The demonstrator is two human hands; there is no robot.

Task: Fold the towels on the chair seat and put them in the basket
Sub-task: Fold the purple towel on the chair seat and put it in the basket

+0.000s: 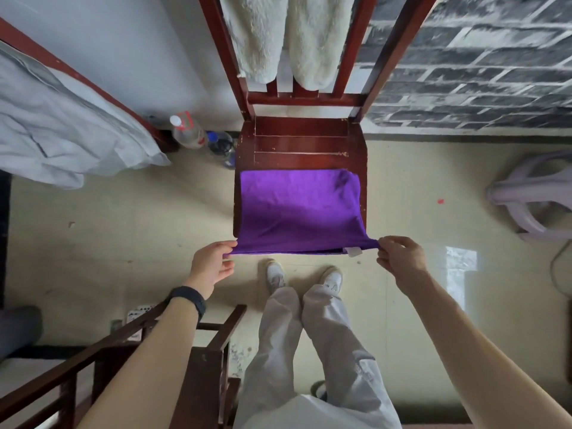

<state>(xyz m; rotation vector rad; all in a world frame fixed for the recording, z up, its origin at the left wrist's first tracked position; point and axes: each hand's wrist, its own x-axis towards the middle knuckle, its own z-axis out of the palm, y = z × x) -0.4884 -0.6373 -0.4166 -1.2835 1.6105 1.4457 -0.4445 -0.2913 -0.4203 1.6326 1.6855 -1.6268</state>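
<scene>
A purple towel (297, 209) lies spread over the front half of the red-brown wooden chair seat (301, 144). Its near edge is pulled taut past the seat's front edge. My left hand (213, 264) pinches the near left corner. My right hand (399, 255) pinches the near right corner, beside a small white label. A fluffy white towel (284, 35) hangs over the chair back. No basket shows in the head view.
Two plastic bottles (198, 134) stand on the floor left of the chair. A bed with grey bedding (55, 131) is at the left. A pale plastic stool (532, 196) stands at the right. Another dark wooden chair (198, 366) is near my left arm.
</scene>
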